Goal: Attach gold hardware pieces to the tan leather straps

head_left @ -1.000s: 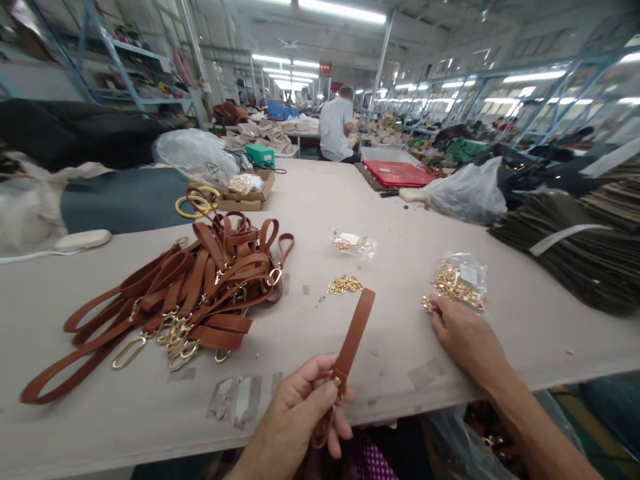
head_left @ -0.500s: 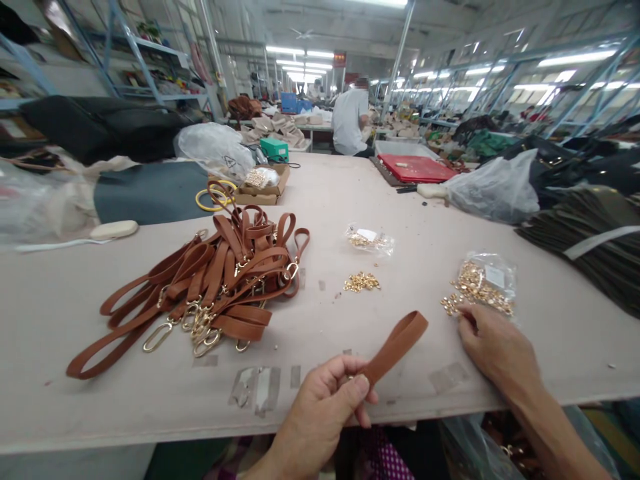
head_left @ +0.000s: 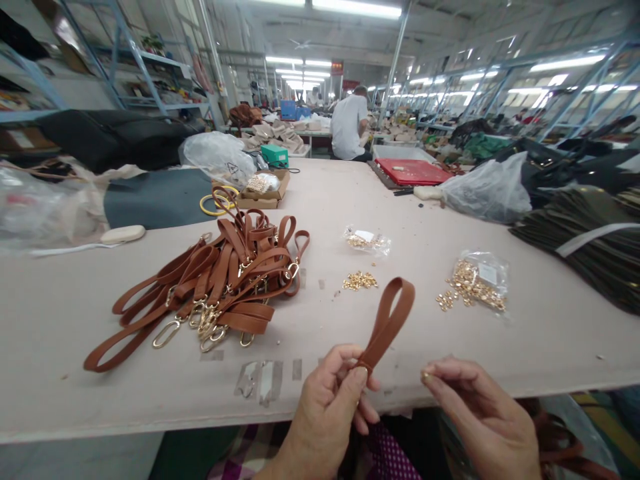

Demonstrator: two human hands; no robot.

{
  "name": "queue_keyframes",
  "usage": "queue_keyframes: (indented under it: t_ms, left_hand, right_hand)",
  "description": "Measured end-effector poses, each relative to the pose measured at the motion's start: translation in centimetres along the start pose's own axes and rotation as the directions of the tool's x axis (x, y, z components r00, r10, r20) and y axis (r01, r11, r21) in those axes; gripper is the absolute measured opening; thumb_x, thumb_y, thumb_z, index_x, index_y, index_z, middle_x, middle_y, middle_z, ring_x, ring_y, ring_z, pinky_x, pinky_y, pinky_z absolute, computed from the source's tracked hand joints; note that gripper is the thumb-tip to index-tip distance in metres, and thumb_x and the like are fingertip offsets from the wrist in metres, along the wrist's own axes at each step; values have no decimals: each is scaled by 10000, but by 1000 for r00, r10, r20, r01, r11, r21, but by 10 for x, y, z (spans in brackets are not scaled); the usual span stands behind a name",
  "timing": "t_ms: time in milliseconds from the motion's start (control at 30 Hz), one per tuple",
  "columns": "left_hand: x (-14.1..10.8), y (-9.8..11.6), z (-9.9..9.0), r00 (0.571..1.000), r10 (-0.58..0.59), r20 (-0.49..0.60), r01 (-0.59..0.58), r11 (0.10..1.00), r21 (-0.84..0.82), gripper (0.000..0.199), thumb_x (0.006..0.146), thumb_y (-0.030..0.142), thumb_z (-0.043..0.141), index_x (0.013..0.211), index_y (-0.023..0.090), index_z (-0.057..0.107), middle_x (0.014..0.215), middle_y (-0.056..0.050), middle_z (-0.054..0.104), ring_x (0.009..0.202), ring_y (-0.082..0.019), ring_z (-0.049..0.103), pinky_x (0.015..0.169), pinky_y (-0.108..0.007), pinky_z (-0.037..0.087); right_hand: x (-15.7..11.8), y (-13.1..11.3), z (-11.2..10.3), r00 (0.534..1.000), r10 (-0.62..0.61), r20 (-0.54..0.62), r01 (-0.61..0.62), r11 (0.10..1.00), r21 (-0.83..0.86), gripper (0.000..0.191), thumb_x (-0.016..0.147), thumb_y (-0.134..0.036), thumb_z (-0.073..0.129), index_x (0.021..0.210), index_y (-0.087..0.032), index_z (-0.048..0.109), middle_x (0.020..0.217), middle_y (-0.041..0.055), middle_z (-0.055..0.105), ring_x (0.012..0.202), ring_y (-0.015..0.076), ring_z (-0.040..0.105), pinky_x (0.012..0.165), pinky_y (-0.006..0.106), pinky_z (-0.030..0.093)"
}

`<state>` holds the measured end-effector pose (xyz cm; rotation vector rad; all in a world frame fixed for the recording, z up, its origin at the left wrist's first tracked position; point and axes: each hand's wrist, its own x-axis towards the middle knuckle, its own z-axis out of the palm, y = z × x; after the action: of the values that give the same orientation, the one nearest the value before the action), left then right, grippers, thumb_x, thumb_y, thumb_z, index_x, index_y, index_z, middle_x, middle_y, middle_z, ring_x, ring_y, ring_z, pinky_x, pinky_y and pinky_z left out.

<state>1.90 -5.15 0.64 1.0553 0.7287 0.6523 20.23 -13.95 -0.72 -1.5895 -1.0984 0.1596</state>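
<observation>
My left hand pinches the lower end of a brown leather strap, whose loop stands up above the fingers. To its right, above the table's front edge, my right hand holds a tiny gold metal piece between thumb and fingertip. Beyond the strap lies a small pile of gold metal pieces. More gold pieces spill from a clear plastic bag at the right. On the left is a heap of brown straps with gold clasps and oval rings.
Behind the heap stand a cardboard box, yellow rings and a green box. A second small bag lies mid-table. A red folder and stacked dark pieces are at the right. A person in white sits farther back.
My right hand has left the gold pieces by the bag and come back toward the left hand, carrying one tiny piece. The strap's loop has tilted more upright in my left hand.
</observation>
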Motion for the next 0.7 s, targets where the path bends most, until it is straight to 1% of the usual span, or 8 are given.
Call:
queue_keyframes:
  t_ms: [100, 200, 300, 400, 500, 567, 633, 700]
  left_hand:
    - [-2, 0, 1, 1000, 22, -1, -22, 999, 40, 233, 903, 344, 566, 1042, 175, 646, 812, -2, 605, 556, -82, 526, 459, -171, 353]
    - [-6, 2, -2, 997, 70, -32, -65, 989, 131, 253, 900, 278, 576, 1114, 216, 697, 839, 0, 610, 657, -102, 517, 575, -198, 399]
    - [-12, 3, -4, 996, 80, -41, -69, 972, 224, 330, 921, 335, 554, 1211, 252, 687, 986, -32, 659, 720, -138, 524, 668, -254, 435]
    - [-16, 1, -4, 997, 55, -56, -39, 966, 255, 365, 941, 382, 506, 1215, 231, 694, 985, -51, 677, 722, -164, 544, 716, -304, 465]
    - [-20, -1, -4, 996, 59, -64, -42, 970, 238, 329, 923, 312, 522, 1171, 234, 723, 993, -50, 685, 825, -190, 587, 836, -340, 476]
    - [-21, -3, -3, 996, 62, -56, -51, 981, 185, 317, 881, 253, 568, 1151, 248, 734, 1014, -45, 691, 929, -205, 602, 924, -353, 457]
    - [-23, -6, -3, 996, 66, -61, -59, 992, 112, 338, 825, 209, 620, 1138, 248, 740, 1029, -45, 693, 975, -214, 608, 953, -359, 453]
    - [-24, -8, -2, 995, 69, -79, -64, 996, 67, 357, 780, 197, 668, 1127, 231, 745, 1022, -51, 684, 971, -222, 613, 932, -354, 470]
  right_hand:
    - [-11, -20, 18, 993, -109, 40, 105, 990, 95, 53, 776, -211, 716, 812, -242, 692, 751, 1, 735, 651, 150, 707, 628, 182, 593]
    - [-17, -29, 32, 982, -176, 76, 167, 980, 108, 79, 794, -180, 694, 824, -253, 694, 764, -11, 739, 671, 138, 710, 662, 174, 591]
    - [-20, -30, 41, 981, -180, 78, 174, 982, 78, 81, 808, -186, 685, 847, -255, 699, 762, -18, 742, 670, 134, 711, 654, 163, 585]
    - [-23, -28, 45, 981, -177, 83, 171, 983, 71, 82, 817, -187, 676, 855, -255, 701, 780, -13, 749, 693, 146, 717, 669, 183, 590]
    - [-28, -27, 44, 979, -178, 99, 171, 982, 79, 95, 823, -173, 664, 857, -255, 697, 809, -5, 753, 723, 156, 721, 687, 204, 595]
    - [-31, -27, 41, 980, -173, 104, 165, 983, 81, 95, 821, -167, 665, 855, -251, 695, 815, 1, 751, 726, 161, 720, 699, 219, 599]
    - [-33, -28, 39, 980, -171, 100, 163, 983, 87, 92, 817, -166, 670, 851, -249, 692, 816, 3, 748, 728, 162, 718, 709, 227, 600]
    - [-35, -28, 37, 979, -179, 93, 170, 981, 94, 99, 813, -161, 673, 849, -252, 690, 818, -3, 743, 727, 155, 713, 710, 219, 597]
